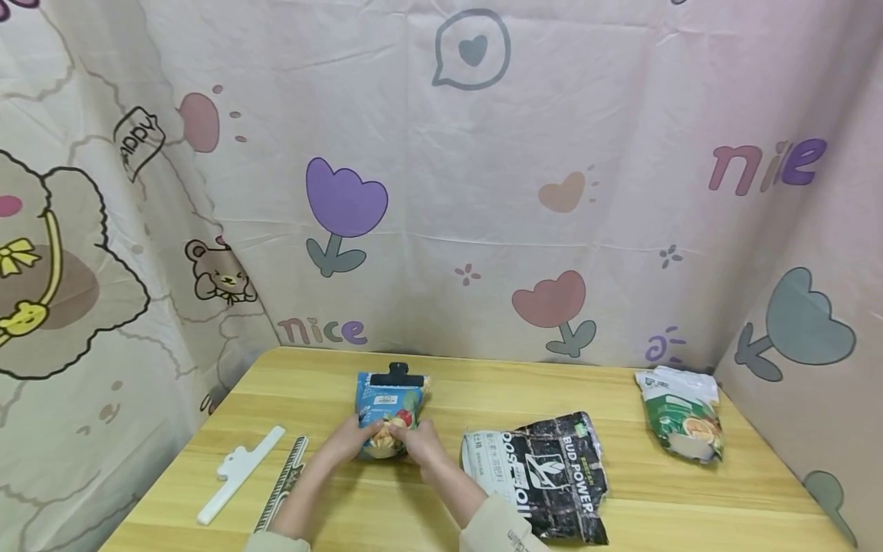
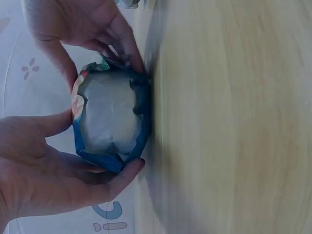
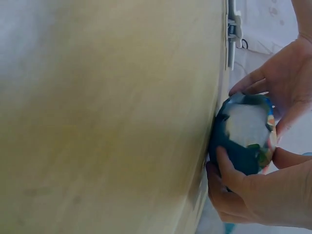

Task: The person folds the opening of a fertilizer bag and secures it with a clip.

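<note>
At the clock's centre, as the head camera sees it, lies the blue printed food bag [image 1: 388,403] on the wooden table [image 1: 386,514], a black bag clip [image 1: 398,379] across its top at twelve o'clock. The left hand [image 1: 350,440] grips its eight o'clock corner and the right hand [image 1: 422,443] its four o'clock corner. Both forearms reach in from beige sleeves [image 1: 500,527], the left slanting up from seven o'clock, the right from five. Each thumb presses the printed front while fingers curl round to the back, so both hands pinch the bag (the wrist views show its crumpled bottom end between them). Whether the bag's lower end touches the wood, I cannot tell.

Farther out at eight o'clock lie a dark ridged strip [image 1: 281,484] and, beyond it, a white bag clip [image 1: 239,471]. Near the right forearm, towards four o'clock, sits the black-and-white BUD POWER bag [image 1: 552,475]; well apart at three is a green-and-white bag with an orange picture [image 1: 679,410].
</note>
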`<control>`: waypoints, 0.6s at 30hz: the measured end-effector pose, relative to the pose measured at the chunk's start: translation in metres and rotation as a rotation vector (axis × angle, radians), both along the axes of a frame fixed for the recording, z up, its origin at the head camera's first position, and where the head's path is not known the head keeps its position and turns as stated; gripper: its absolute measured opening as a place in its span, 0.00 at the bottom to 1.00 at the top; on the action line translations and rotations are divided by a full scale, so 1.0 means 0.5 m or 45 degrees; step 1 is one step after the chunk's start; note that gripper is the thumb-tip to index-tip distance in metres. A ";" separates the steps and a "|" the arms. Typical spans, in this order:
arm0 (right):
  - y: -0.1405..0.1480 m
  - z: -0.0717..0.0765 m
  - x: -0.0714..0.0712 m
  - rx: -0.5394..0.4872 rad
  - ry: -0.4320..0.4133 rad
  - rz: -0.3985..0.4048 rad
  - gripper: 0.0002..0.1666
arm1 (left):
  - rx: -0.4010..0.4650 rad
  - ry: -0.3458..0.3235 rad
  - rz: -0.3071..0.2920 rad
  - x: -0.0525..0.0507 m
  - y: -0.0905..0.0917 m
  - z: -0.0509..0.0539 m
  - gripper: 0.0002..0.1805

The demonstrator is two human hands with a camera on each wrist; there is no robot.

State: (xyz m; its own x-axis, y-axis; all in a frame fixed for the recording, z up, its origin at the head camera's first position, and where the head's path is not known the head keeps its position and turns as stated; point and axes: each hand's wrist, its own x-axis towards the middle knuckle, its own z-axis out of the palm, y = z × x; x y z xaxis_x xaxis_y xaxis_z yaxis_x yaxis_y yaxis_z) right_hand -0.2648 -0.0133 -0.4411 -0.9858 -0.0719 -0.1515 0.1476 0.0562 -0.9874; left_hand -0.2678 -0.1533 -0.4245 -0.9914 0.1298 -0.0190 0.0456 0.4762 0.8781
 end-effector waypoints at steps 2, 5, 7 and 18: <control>-0.001 -0.001 0.002 -0.027 -0.026 0.024 0.39 | -0.041 -0.022 0.000 0.000 -0.004 0.000 0.23; -0.002 -0.003 0.002 -0.081 -0.049 0.058 0.44 | -0.082 -0.050 0.001 -0.003 -0.012 -0.002 0.25; -0.005 -0.003 0.001 -0.114 -0.067 0.066 0.45 | -0.101 -0.061 0.008 -0.008 -0.017 -0.004 0.26; -0.026 0.006 -0.014 -0.224 -0.133 0.051 0.35 | -0.143 -0.095 0.050 -0.034 -0.039 -0.004 0.27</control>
